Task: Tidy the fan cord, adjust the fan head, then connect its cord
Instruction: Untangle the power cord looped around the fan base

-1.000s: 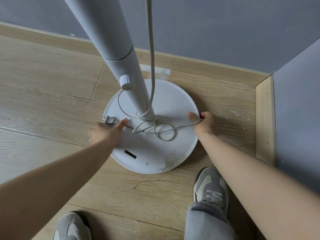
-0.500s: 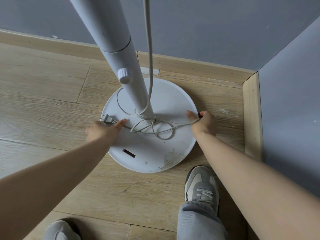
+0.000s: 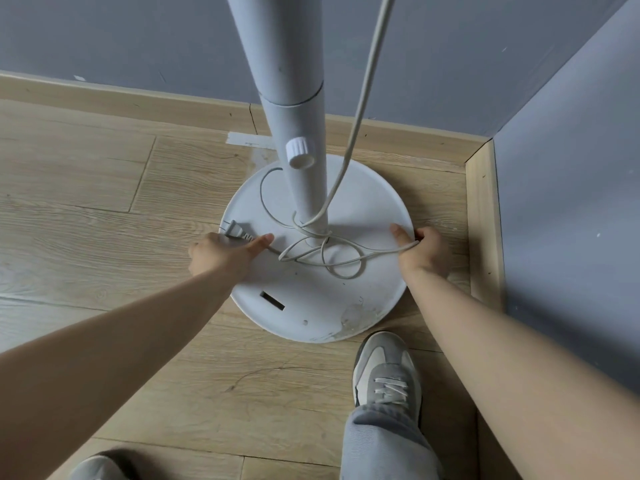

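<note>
A white standing fan's pole rises from a round white base on the wood floor. Its pale cord drops from above, wraps the foot of the pole and lies in loose loops on the base. The two-pin plug rests at the base's left rim. My left hand holds the cord just behind the plug. My right hand grips the base's right rim and pinches a cord loop. The fan head is out of view.
Grey walls meet in a corner at the right, with wooden skirting close to the base. A height knob sticks out of the pole. My right shoe stands just in front of the base, my left shoe at the bottom edge.
My view has swung so the fan sits further right and closer. Both hands keep their places on the cord and base rim.
</note>
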Available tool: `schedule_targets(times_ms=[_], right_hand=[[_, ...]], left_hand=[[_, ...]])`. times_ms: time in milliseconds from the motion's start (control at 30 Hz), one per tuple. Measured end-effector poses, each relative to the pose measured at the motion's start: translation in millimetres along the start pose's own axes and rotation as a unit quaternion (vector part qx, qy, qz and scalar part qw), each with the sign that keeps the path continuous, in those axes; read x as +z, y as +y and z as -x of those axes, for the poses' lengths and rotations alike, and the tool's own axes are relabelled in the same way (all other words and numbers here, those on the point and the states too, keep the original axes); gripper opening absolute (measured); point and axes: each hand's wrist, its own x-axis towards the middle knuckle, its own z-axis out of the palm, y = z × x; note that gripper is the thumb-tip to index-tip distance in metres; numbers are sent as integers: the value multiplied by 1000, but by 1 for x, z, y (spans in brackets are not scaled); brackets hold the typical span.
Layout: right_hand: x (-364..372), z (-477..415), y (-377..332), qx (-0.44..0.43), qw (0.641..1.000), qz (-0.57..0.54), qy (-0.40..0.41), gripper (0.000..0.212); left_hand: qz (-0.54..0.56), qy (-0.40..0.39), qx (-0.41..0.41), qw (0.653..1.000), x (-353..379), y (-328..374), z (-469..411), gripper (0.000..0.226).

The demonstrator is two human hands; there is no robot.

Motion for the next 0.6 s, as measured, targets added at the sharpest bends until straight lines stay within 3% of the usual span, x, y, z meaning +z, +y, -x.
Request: schedule_targets(times_ms=[400,600], right_hand=[[-10,-8,2,-11,999,3,30,36],[-22,-16,10,-27,996,29,74,34]], left_hand=[[-17,-11,11,1000,9,11,13,128],[-20,-22,28,999,24,19,22,112]])
